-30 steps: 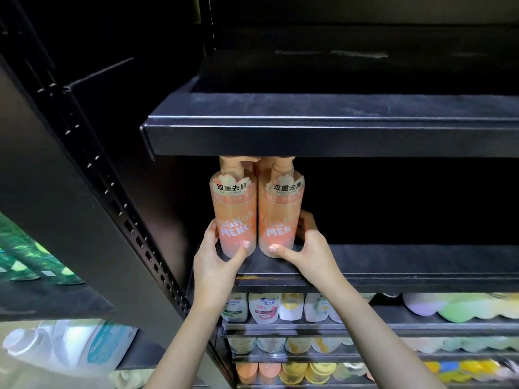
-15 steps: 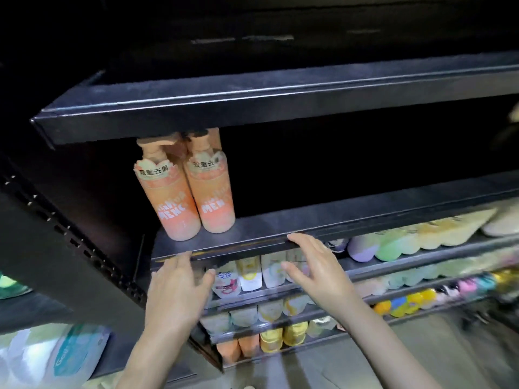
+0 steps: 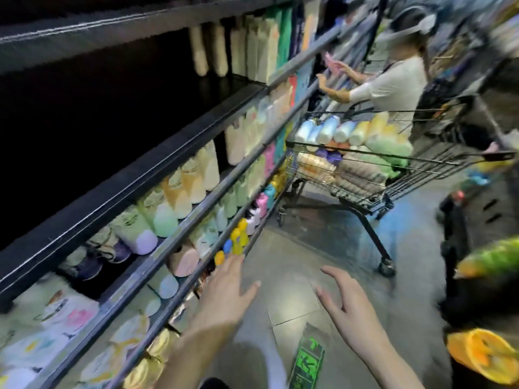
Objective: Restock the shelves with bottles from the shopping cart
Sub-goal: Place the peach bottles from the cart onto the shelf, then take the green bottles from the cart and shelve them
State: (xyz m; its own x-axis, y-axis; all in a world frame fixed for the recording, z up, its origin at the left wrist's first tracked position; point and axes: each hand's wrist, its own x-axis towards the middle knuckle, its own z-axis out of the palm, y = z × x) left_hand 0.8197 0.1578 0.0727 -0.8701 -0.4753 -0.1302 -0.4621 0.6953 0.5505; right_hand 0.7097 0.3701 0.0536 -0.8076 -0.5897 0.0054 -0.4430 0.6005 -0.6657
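Both my left hand (image 3: 224,301) and right hand (image 3: 351,313) hang empty, fingers spread wide, low in the frame, while the bottles (image 3: 351,133) heaped in the shopping cart (image 3: 373,189) at centre right look smooth, rigid and probably heavy, best gripped around the body.

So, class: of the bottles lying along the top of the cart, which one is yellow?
The yellow bottle, fifth from the shelf end; the four before it are pale blue or white.

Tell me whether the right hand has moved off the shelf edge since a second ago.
Yes. The right hand has left the shelf edge and now hangs open over the aisle floor, toward the shopping cart.
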